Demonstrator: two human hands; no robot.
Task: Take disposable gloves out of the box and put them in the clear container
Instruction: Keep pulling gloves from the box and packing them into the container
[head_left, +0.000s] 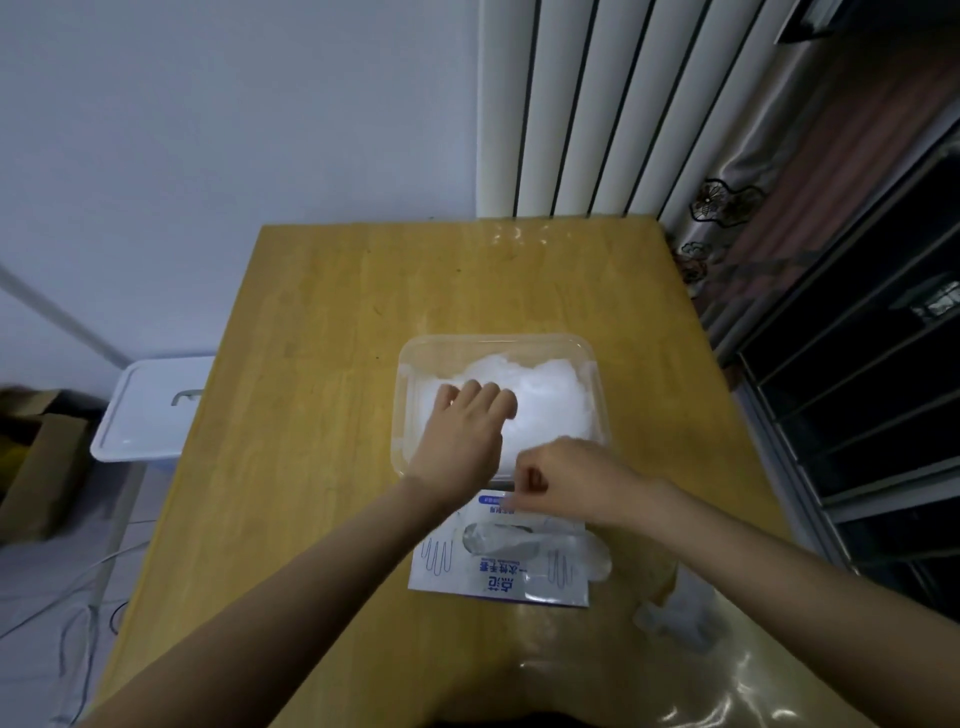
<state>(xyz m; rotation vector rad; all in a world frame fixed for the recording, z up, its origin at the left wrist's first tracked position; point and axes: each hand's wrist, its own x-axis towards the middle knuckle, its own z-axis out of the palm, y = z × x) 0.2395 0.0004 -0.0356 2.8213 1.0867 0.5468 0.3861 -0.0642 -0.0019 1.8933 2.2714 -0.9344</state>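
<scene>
Gloves (540, 400) lying heaped in container (498, 340), mid-table (322, 322). Left hand (462, 431) pressing down on heap, fingers close together, bent at knuckles. Box (467, 577) lying flat just nearer than container. Right hand (561, 480) hovering over box's far edge, fingers curled, seemingly pinching thin clear glove (498, 539), though view is blurring there. Radiator (571, 104) standing behind table.

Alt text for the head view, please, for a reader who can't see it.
A person's left hand rests on a pile of gloves in a clear container on a wooden table; the right hand, fingers curled, is over the glove box's far edge.
</scene>
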